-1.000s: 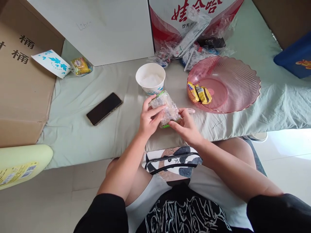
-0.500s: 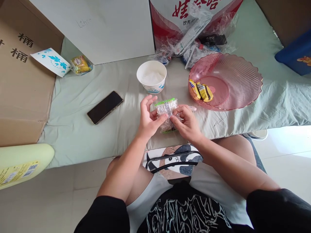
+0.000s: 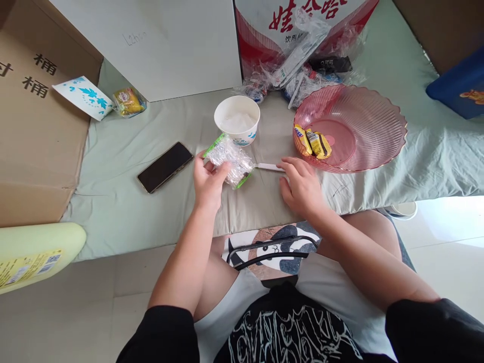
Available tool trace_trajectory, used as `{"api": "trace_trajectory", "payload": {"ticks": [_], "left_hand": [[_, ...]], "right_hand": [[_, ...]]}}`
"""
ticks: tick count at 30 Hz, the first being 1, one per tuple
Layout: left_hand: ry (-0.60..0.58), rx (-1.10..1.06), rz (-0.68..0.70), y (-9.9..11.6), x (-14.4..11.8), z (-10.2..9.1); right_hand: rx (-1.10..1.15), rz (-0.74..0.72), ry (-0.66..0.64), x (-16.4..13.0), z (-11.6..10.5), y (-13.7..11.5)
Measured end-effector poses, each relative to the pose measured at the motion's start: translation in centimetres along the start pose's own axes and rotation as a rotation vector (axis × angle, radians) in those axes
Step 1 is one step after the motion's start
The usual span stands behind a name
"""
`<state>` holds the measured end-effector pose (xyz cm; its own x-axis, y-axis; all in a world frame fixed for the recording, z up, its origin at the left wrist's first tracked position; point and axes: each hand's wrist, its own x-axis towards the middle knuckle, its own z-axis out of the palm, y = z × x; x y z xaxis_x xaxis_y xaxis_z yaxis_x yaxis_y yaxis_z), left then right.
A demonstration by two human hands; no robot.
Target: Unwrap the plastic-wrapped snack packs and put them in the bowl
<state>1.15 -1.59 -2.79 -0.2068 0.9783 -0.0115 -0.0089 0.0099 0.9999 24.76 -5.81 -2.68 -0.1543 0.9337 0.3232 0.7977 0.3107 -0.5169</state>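
Note:
My left hand (image 3: pixel 207 182) holds a small clear plastic packet with green edges (image 3: pixel 229 160), lifted just in front of the white paper cup (image 3: pixel 237 120). My right hand (image 3: pixel 300 185) rests palm down on the pale green cloth, fingers apart, its fingertips on or right beside a thin white stick-like tool (image 3: pixel 269 167) that lies between the two hands. Whether it grips the tool I cannot tell. A pink ribbed plastic bowl (image 3: pixel 363 121) with two yellow wrapped sweets (image 3: pixel 313 142) stands just right of my right hand.
A black phone (image 3: pixel 165 167) lies left of my left hand. Behind are a white box (image 3: pixel 159 40), a red-and-white carton with crumpled plastic bags (image 3: pixel 302 65), a yellow snack packet (image 3: pixel 128 101) and a blue-printed card (image 3: pixel 83 96). A cardboard box (image 3: pixel 34 126) stands left.
My left hand has carried the packet left and up toward the cup. My right hand let go of the packet and dropped to the cloth by the white tool.

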Motion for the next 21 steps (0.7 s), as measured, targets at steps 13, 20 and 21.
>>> {"api": "trace_trajectory", "payload": {"ticks": [13,20,21], "left_hand": [[0.007,0.069,0.139,-1.8,0.2,0.1],[-0.123,0.132,0.185,-1.3,-1.4,2.2],[-0.126,0.122,0.183,-1.2,-1.4,2.2]], "right_hand": [[0.641,0.198,-0.173,-0.4,-0.4,-0.7],[0.825,0.282,-0.225,-0.2,0.0,-1.9],[0.810,0.283,-0.219,-0.2,0.0,-1.9]]}}
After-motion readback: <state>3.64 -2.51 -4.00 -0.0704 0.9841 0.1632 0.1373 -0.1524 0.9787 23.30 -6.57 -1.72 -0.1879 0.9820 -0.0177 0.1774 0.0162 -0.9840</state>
